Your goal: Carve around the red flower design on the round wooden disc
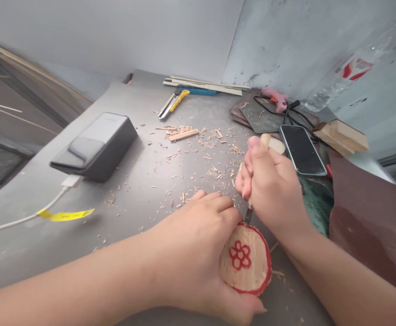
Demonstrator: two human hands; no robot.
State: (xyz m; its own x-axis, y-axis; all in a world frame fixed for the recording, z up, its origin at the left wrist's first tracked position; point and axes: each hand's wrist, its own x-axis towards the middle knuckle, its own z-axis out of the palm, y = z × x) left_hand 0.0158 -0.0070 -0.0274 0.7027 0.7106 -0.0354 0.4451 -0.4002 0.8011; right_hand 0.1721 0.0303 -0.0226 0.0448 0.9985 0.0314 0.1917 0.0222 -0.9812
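My left hand (pixel 211 253) grips a round wooden disc (pixel 255 256) from its left side, fingers along the far edge and thumb at the near edge. The disc has a red rim and a red flower outline on its pale face. In a fist, my right hand (pixel 272 181) holds a wood carving chisel (pixel 248 215) upright. Its dark metal blade meets the disc's far red edge; most of the handle is hidden in my fingers. Wood shavings (pixel 184 133) lie scattered beyond both hands.
A black power bank (pixel 96 145) with a white cable stands at left. A yellow utility knife (pixel 174 102) and thin wooden strips (pixel 205 85) lie at the back. To the right are a phone (pixel 302 149), a pink glue gun (pixel 277 98), wood blocks (pixel 341 136), brown sheet material (pixel 364 217) and a plastic bottle (pixel 347 74).
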